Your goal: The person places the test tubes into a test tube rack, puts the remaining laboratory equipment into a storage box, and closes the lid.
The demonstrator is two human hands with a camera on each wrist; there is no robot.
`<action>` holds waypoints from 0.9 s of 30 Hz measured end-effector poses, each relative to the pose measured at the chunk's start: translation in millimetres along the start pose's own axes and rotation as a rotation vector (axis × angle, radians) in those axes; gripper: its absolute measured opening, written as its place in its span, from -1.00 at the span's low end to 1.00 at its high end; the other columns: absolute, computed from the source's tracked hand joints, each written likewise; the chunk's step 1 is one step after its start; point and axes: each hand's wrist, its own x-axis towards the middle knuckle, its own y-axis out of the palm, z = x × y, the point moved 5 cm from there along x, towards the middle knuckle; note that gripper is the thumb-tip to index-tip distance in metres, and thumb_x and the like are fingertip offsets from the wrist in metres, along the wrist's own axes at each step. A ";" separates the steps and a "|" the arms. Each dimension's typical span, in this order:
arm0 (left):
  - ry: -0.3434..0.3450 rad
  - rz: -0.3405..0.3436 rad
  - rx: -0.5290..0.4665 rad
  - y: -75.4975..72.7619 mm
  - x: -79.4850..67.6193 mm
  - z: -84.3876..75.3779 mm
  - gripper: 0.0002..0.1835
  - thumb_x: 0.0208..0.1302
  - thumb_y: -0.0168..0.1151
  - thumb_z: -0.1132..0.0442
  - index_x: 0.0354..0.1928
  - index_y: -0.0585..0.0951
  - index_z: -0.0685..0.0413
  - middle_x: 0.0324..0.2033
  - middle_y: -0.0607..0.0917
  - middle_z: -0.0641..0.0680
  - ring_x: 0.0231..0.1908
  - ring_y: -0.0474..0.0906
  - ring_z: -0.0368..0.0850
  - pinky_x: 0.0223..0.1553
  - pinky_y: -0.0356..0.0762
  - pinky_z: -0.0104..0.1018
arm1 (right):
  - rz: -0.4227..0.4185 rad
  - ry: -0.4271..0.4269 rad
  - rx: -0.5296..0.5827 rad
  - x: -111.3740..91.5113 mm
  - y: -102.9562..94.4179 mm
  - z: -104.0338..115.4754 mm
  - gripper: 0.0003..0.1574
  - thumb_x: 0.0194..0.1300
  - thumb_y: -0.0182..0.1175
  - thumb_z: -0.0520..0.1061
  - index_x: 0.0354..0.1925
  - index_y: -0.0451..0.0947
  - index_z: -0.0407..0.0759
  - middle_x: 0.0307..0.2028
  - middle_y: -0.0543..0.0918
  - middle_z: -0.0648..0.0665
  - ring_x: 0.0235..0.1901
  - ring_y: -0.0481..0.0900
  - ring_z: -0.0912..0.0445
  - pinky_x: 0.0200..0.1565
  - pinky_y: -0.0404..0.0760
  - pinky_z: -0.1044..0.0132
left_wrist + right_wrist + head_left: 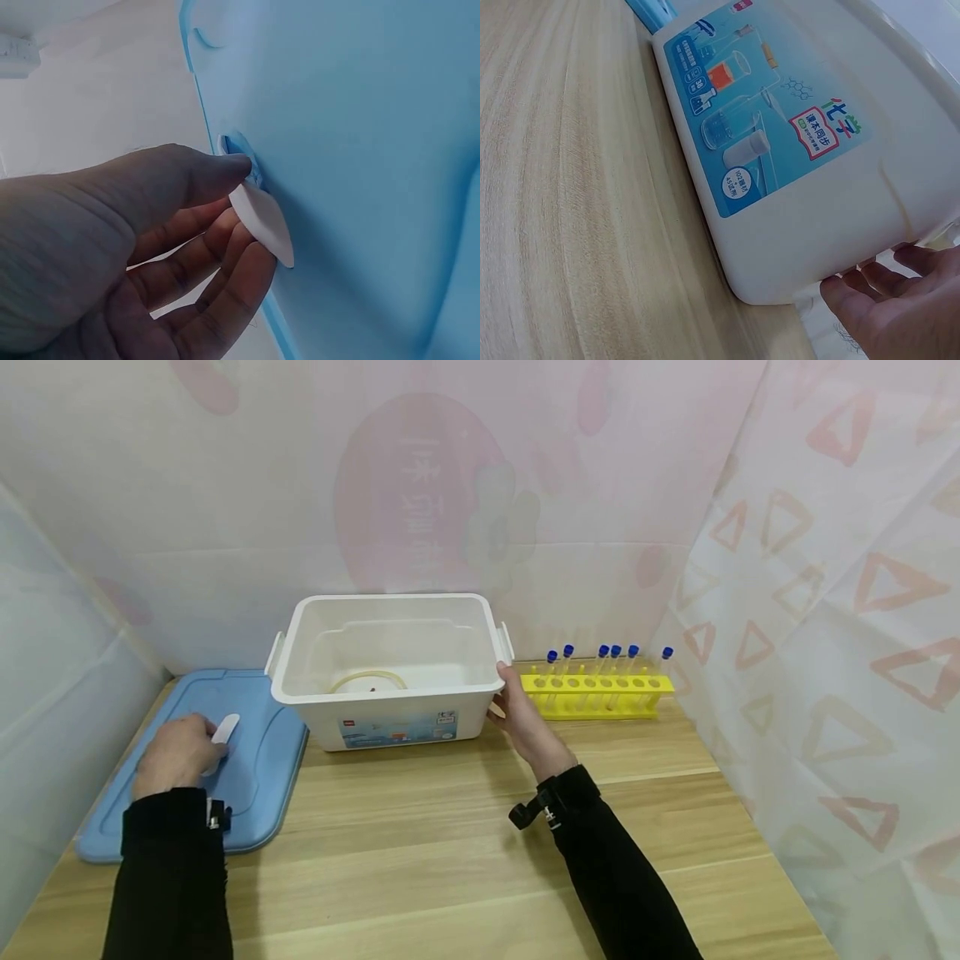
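My left hand (pixel 178 753) is over the blue lid (pixel 258 793), which lies on the table at the left. Between thumb and fingers it pinches a thin white piece with a rounded end (pixel 227 728); its kind cannot be told. In the left wrist view this white piece (pixel 262 221) is close against the blue lid. My right hand (pixel 528 727) rests on the right end of an open white storage box (pixel 408 702), just below the rim. The right wrist view has its fingertips (pixel 847 296) touching the box's end wall. A pale yellow hose loop (pixel 375 674) lies inside.
Right of the box stands a yellow test tube rack (pixel 600 685), holding several tubes with blue caps. A printed white curtain (pixel 450 485) hangs close behind and along the sides. The wooden table (pixel 420 860) stretches in front of the box.
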 end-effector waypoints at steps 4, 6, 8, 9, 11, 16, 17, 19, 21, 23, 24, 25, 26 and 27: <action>0.011 -0.018 0.004 -3.2 -2.9 -0.9 -0.49 0.44 0.20 0.28 0.21 0.39 0.60 -0.08 0.53 0.55 -0.25 0.50 0.32 -0.38 0.56 0.04 | -0.009 0.004 0.000 0.0 -0.6 -0.8 0.04 0.41 -0.19 0.66 0.65 -0.03 0.31 0.66 -0.10 -0.14 0.58 -0.05 -0.15 0.47 0.12 -0.25; 0.024 -0.043 0.000 -6.2 -4.9 -2.5 -0.49 0.44 0.20 0.28 0.21 0.38 0.61 -0.08 0.53 0.55 -0.25 0.50 0.32 -0.37 0.56 0.05 | -0.011 0.001 -0.001 -0.1 -0.6 -0.6 0.03 0.41 -0.19 0.65 0.65 -0.01 0.30 0.65 -0.07 -0.12 0.58 -0.05 -0.15 0.47 0.13 -0.26; 0.042 -0.076 -0.003 -9.8 -6.4 -4.1 -0.49 0.43 0.21 0.28 0.19 0.39 0.62 -0.10 0.55 0.55 -0.25 0.51 0.32 -0.37 0.56 0.06 | -0.012 -0.003 0.000 -0.5 -0.5 -0.4 0.02 0.42 -0.19 0.64 0.65 0.00 0.30 0.65 -0.04 -0.10 0.58 -0.04 -0.15 0.47 0.13 -0.26; 0.051 -0.094 -0.005 -11.8 -7.1 -4.9 -0.49 0.42 0.21 0.28 0.18 0.40 0.63 -0.10 0.55 0.56 -0.26 0.51 0.32 -0.37 0.55 0.06 | -0.012 -0.004 0.000 -0.7 -0.4 -0.3 0.02 0.42 -0.19 0.64 0.64 0.01 0.30 0.64 -0.03 -0.09 0.58 -0.04 -0.15 0.46 0.14 -0.26; 0.072 -0.127 -0.008 -16.3 -8.6 -6.6 -0.50 0.41 0.23 0.28 0.17 0.42 0.62 -0.09 0.55 0.56 -0.26 0.51 0.32 -0.38 0.54 0.06 | -0.010 -0.008 -0.001 -0.9 -0.4 -0.2 0.01 0.42 -0.19 0.64 0.64 0.01 0.30 0.64 -0.02 -0.09 0.58 -0.04 -0.15 0.46 0.14 -0.27; 0.105 -0.210 -0.022 -27.5 -11.2 -10.5 -0.51 0.38 0.25 0.27 0.13 0.45 0.61 -0.10 0.57 0.56 -0.28 0.55 0.33 -0.46 0.54 0.03 | -0.012 -0.002 0.002 -1.0 -0.7 -0.3 0.02 0.41 -0.18 0.65 0.63 0.02 0.29 0.63 0.01 -0.08 0.58 -0.02 -0.13 0.46 0.15 -0.26; 0.105 -0.223 -0.028 -29.6 -11.8 -11.3 -0.51 0.38 0.25 0.27 0.13 0.45 0.60 -0.10 0.57 0.56 -0.28 0.55 0.34 -0.47 0.54 0.02 | -0.014 0.001 0.002 -0.9 -0.8 -0.3 0.02 0.40 -0.18 0.65 0.63 0.02 0.30 0.62 0.02 -0.07 0.58 -0.02 -0.13 0.46 0.16 -0.26; 0.105 -0.251 -0.039 -33.6 -13.2 -12.8 -0.51 0.39 0.25 0.26 0.14 0.46 0.59 -0.07 0.56 0.56 -0.25 0.55 0.36 -0.48 0.53 0.03 | -0.017 0.005 0.003 -0.7 -0.8 -0.2 0.03 0.39 -0.17 0.66 0.63 0.03 0.30 0.62 0.03 -0.07 0.57 -0.01 -0.12 0.46 0.17 -0.25; 0.103 -0.276 -0.046 -37.4 -14.6 -14.2 -0.50 0.38 0.25 0.25 0.16 0.46 0.58 -0.05 0.55 0.56 -0.24 0.56 0.38 -0.49 0.54 0.05 | -0.017 0.006 0.002 -0.4 -0.5 0.0 0.04 0.39 -0.17 0.67 0.63 0.02 0.30 0.62 0.02 -0.08 0.57 -0.01 -0.12 0.46 0.18 -0.24; 0.093 -0.296 -0.056 -40.7 -15.9 -15.3 -0.49 0.39 0.25 0.25 0.18 0.45 0.57 -0.03 0.54 0.55 -0.23 0.55 0.40 -0.49 0.54 0.06 | -0.014 0.002 0.004 -0.1 -0.3 0.2 0.04 0.40 -0.17 0.66 0.64 0.01 0.29 0.63 0.01 -0.09 0.58 -0.02 -0.14 0.46 0.17 -0.25; 0.091 -0.307 -0.059 -42.3 -16.6 -16.0 -0.49 0.39 0.25 0.25 0.19 0.45 0.57 -0.03 0.54 0.55 -0.22 0.55 0.41 -0.49 0.54 0.07 | -0.013 0.000 0.005 -0.1 -0.1 0.3 0.03 0.40 -0.17 0.66 0.64 0.01 0.29 0.63 0.00 -0.09 0.58 -0.03 -0.14 0.46 0.16 -0.25; 0.088 -0.318 -0.060 -44.0 -17.3 -16.8 -0.48 0.39 0.25 0.25 0.20 0.45 0.57 -0.03 0.54 0.55 -0.23 0.55 0.41 -0.49 0.53 0.07 | -0.012 -0.001 0.002 -0.1 0.0 0.3 0.03 0.40 -0.18 0.65 0.64 0.00 0.29 0.64 -0.02 -0.11 0.58 -0.03 -0.15 0.46 0.15 -0.26; 0.085 -0.329 -0.061 -45.7 -17.9 -17.6 -0.48 0.39 0.24 0.25 0.21 0.44 0.57 -0.04 0.54 0.55 -0.22 0.54 0.42 -0.49 0.53 0.08 | -0.011 -0.001 0.002 0.0 0.1 0.2 0.03 0.40 -0.18 0.65 0.64 0.00 0.29 0.64 -0.03 -0.11 0.58 -0.03 -0.15 0.46 0.15 -0.26; 0.079 -0.336 -0.064 -47.2 -18.3 -18.2 -0.47 0.40 0.24 0.26 0.22 0.44 0.57 -0.04 0.53 0.55 -0.21 0.53 0.42 -0.48 0.53 0.09 | -0.011 -0.002 0.001 0.1 0.0 -0.1 0.04 0.40 -0.18 0.66 0.64 0.01 0.29 0.64 -0.03 -0.11 0.58 -0.03 -0.15 0.46 0.15 -0.26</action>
